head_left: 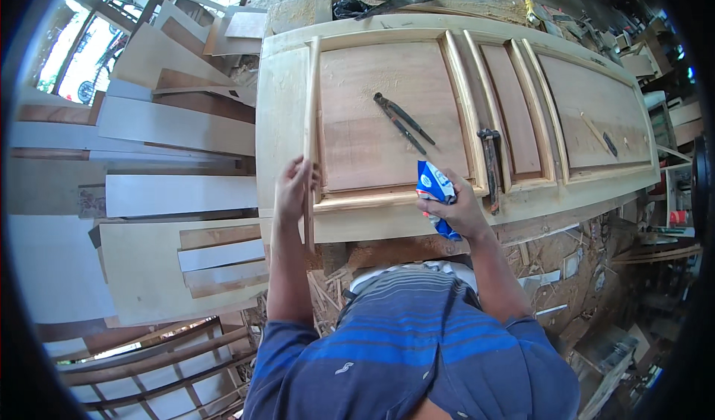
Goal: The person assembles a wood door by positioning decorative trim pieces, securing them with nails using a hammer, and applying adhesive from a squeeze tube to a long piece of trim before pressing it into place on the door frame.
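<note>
My left hand (pixel 292 189) is wrapped around a thin wooden moulding strip (pixel 310 115), fingers closed on its lower part, near the door's near-left corner. The strip stands on edge along the left side of the first recessed panel, running from the near edge of the unfinished wooden door (pixel 279 115) toward its far edge, and its lower end sticks out past the near edge. My right hand (pixel 458 210) is clenched around a blue and white plastic pouch (pixel 434 189), gripping its lower half, right over the near edge of the door, just beside the corner of the first panel. The door lies flat and carries everything. A pair of pincers (pixel 403 122) rests on the first panel, handles pointing toward the near-right, well apart from both hands. A hammer (pixel 490 168) lies across the moulding between the first and second panels, just to the right of my right hand. A small dark tool (pixel 609 144) sits on the far-right panel. Loose boards (pixel 179 122) are stacked off the door's left edge.
</note>
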`<state>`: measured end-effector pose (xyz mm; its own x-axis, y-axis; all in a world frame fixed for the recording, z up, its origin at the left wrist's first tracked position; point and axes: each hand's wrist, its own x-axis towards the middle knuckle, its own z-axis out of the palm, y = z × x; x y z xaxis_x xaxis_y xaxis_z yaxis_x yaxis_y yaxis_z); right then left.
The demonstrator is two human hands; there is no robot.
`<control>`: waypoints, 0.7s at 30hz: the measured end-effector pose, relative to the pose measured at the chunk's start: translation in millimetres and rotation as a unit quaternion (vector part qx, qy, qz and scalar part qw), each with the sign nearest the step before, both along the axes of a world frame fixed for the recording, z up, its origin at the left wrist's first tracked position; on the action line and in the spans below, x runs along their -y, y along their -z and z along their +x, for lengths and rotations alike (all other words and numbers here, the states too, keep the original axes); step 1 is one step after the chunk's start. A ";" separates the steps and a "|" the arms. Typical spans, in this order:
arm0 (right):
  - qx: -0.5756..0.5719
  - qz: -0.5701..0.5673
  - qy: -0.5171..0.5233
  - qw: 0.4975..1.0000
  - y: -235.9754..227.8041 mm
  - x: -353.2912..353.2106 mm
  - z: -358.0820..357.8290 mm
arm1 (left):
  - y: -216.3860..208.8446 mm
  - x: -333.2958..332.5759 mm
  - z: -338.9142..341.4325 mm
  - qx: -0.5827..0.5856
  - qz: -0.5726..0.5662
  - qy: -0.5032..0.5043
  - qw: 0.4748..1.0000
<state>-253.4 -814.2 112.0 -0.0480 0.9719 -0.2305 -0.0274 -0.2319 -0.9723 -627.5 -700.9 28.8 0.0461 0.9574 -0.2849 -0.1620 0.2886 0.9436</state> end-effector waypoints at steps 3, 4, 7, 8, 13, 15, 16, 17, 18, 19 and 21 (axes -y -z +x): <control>0.050 0.039 -0.030 0.998 -28.0 -17.2 -1.8 | -39.3 64.2 29.5 0.052 -0.001 0.044 0.998; 0.059 0.076 -0.041 0.994 -40.5 -24.2 -0.5 | -50.9 84.3 43.4 0.090 -0.012 0.050 0.995; 0.091 0.106 -0.067 0.988 -76.3 -37.8 7.4 | -62.0 128.2 68.4 0.133 -0.005 0.065 0.989; 0.088 0.136 -0.066 0.985 -81.8 -41.1 14.2 | -65.8 136.3 75.7 0.134 0.000 0.064 0.989; 0.065 0.193 -0.064 0.977 -113.7 -49.8 57.0 | -77.4 167.7 106.5 0.155 0.034 0.122 0.980; 0.061 0.212 -0.065 0.973 -139.3 -45.9 74.6 | -77.2 178.4 117.9 0.140 0.037 0.119 0.982; 0.068 0.217 -0.069 0.971 -146.2 -45.4 84.5 | -77.1 183.4 123.2 0.129 0.044 0.124 0.983; 0.075 0.222 -0.072 0.969 -150.5 -46.1 94.8 | -77.7 186.8 129.2 0.117 0.049 0.129 0.984; 0.060 0.227 -0.088 0.968 -149.0 -50.2 104.8 | -81.9 188.9 136.2 0.096 0.057 0.127 0.986; 0.061 0.229 -0.086 0.968 -149.6 -48.0 112.6 | -82.6 191.0 142.3 0.096 0.059 0.129 0.985; -0.095 0.136 -0.071 0.984 -153.6 -42.3 125.6 | -83.1 193.8 154.2 0.119 0.066 0.141 0.981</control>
